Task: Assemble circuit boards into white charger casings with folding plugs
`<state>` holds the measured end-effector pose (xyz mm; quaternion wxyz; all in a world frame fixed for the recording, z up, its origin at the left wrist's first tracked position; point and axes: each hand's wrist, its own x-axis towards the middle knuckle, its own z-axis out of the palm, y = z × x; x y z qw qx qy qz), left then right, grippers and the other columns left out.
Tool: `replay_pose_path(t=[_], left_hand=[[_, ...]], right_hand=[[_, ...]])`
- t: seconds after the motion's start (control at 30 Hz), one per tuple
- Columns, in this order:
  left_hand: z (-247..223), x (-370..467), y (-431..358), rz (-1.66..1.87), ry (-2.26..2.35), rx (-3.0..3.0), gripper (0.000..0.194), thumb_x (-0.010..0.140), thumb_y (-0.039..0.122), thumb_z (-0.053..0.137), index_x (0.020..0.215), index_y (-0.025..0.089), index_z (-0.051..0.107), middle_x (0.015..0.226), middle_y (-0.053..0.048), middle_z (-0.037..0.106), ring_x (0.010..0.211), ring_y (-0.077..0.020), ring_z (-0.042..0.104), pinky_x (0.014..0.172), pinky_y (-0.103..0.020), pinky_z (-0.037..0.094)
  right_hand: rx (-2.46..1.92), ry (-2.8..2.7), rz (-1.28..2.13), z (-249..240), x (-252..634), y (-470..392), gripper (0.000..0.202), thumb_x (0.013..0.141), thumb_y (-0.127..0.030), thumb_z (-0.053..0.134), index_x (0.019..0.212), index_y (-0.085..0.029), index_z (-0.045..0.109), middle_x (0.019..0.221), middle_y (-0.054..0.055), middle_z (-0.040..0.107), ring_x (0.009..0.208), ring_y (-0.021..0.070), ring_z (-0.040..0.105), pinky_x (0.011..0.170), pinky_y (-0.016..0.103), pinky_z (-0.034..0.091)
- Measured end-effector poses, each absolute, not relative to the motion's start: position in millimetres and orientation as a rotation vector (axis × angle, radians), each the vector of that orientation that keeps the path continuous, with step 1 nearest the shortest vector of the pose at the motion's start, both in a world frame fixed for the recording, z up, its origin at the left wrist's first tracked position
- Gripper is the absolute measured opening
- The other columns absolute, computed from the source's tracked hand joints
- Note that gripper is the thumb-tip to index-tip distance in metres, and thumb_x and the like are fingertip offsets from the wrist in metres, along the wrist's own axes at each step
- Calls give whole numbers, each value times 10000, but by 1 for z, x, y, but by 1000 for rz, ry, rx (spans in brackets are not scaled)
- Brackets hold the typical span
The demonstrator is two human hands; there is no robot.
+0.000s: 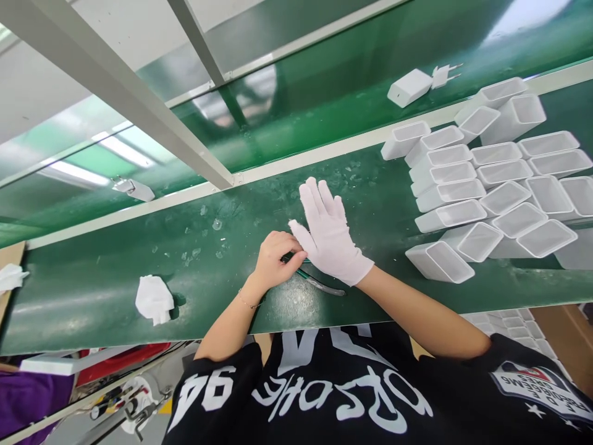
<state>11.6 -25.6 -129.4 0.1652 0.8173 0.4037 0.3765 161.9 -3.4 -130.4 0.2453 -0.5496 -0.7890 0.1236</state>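
My right hand (327,232) wears a white glove (331,247) and is held out flat with its fingers spread. Bare, with curled fingers, my left hand (277,259) pinches at the glove's edge near the base of the right thumb; the exact spot of the pinch is partly hidden. Beneath both hands a curved tool with green and grey parts (324,286) lies on the green table (287,309), its other end covered. A crumpled white cloth piece (155,300), perhaps a glove, rests to the left.
Many open white plastic casings (458,213) stand grouped at the right. On the ledge behind are a white plug adapter casing (410,88) with a pronged piece (445,75), and another adapter (133,189). A slanting metal post (139,111) rises at the back left.
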Motion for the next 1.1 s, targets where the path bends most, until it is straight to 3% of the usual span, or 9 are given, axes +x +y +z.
replay_pose_path(t=[0.1, 0.27, 0.47, 0.57, 0.63, 0.7, 0.77, 0.97, 1.1], left_hand=[[-127, 18, -32, 1057, 1156, 2300, 402, 1013, 427, 536, 675, 209, 530, 598, 19, 602, 576, -125, 553, 622, -282, 441], [-127, 23, -37, 1025, 1163, 2293, 393, 1028, 249, 501, 639, 195, 507, 534, 40, 519, 514, -98, 471, 571, -246, 388], [-125, 29, -43, 1045, 1124, 2371, 429, 1016, 208, 465, 594, 207, 389, 492, 50, 427, 489, -100, 389, 540, -254, 331], [-124, 34, -47, 1061, 1123, 2425, 413, 1012, 191, 452, 607, 211, 374, 496, 55, 403, 481, -102, 335, 542, -266, 307], [-124, 37, -49, 1067, 1125, 2462, 405, 1011, 177, 444, 613, 212, 377, 504, 56, 402, 479, -103, 318, 544, -274, 295], [-124, 37, -50, 1077, 1126, 2495, 401, 1009, 169, 443, 616, 213, 376, 508, 55, 403, 478, -104, 308, 544, -279, 289], [-123, 37, -50, 1090, 1123, 2523, 397, 1007, 164, 446, 619, 214, 379, 512, 54, 415, 478, -105, 310, 544, -283, 291], [-122, 34, -47, 1136, 1034, 2594, 344, 1016, 183, 463, 673, 205, 475, 540, 39, 516, 493, -106, 408, 539, -290, 322], [-124, 31, -44, 1189, 941, 2635, 319, 1022, 230, 501, 704, 202, 508, 588, 24, 605, 525, -102, 476, 542, -277, 349]], right_hand=[[-1522, -2114, 288, -135, 160, -2, 631, 1047, -371, 316, 1615, -96, 298, 1687, 181, 281, 1591, 315, 216, 1263, 529, 185], [-1523, -2096, 158, -138, 159, 1, 635, 1041, -420, 348, 1582, -87, 337, 1667, 208, 312, 1571, 333, 261, 1255, 538, 180], [-1426, -2044, 120, -131, 166, 2, 756, 924, -462, 577, 1542, -95, 342, 1639, 229, 330, 1535, 372, 276, 1203, 553, 268], [-1363, -1987, 122, -128, 169, 2, 445, 910, -323, 587, 1315, -141, 575, 1461, 176, 551, 1340, 322, 481, 1078, 459, 399], [-1371, -1975, 159, -128, 167, 1, 170, 928, -242, 525, 990, -167, 664, 1121, 129, 697, 1037, 264, 590, 909, 388, 447], [-1390, -1983, 195, -129, 164, 0, 235, 939, -205, 474, 739, -191, 597, 813, 88, 655, 782, 218, 544, 745, 344, 411], [-1394, -1987, 232, -132, 161, 0, 314, 945, -201, 447, 641, -204, 525, 681, 65, 573, 667, 190, 468, 654, 327, 346], [-1395, -1942, 386, -132, 161, 0, 517, 991, -406, 440, 524, -224, 312, 513, -15, 328, 533, 125, 278, 563, 310, 230], [-1383, -1891, 505, -123, 166, 4, 492, 1024, -458, 356, 596, -218, 342, 586, -12, 422, 582, 114, 390, 601, 273, 337]])
